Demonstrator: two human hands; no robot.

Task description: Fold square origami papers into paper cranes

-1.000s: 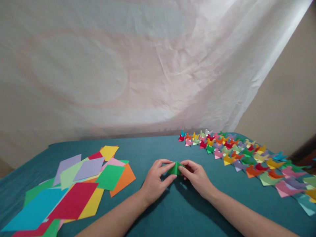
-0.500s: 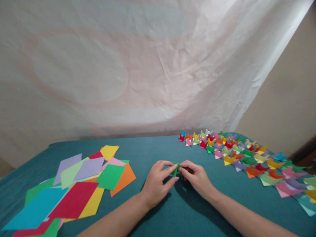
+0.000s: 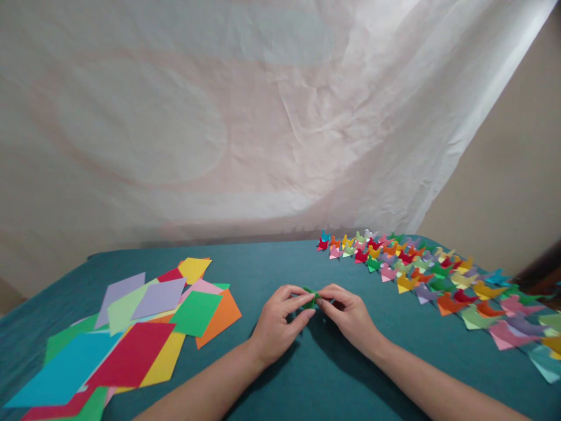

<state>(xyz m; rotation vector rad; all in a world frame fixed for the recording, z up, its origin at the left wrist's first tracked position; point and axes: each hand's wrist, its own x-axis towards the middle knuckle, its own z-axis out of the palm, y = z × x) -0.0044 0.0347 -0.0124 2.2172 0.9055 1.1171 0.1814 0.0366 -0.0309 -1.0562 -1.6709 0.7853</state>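
A small folded piece of green paper (image 3: pixel 311 299) is held up just above the table between both hands. My left hand (image 3: pixel 283 318) grips its left side with fingers above and thumb below. On its right side, my right hand (image 3: pixel 346 310) pinches an edge between thumb and fingertips. The fingers cover much of the paper, so its full shape cannot be made out.
Loose sheets of coloured paper (image 3: pixel 135 354) lie overlapping on the left of the teal-covered table (image 3: pixel 272 263). Rows of small folded paper birds (image 3: pixel 407 283) stand along the right. Behind the table hangs a pale cloth sheet (image 3: pixel 263 117).
The green paper has tilted between my fingers and now shows a narrower face. My left thumb has moved up slightly; both hands otherwise stay in place.
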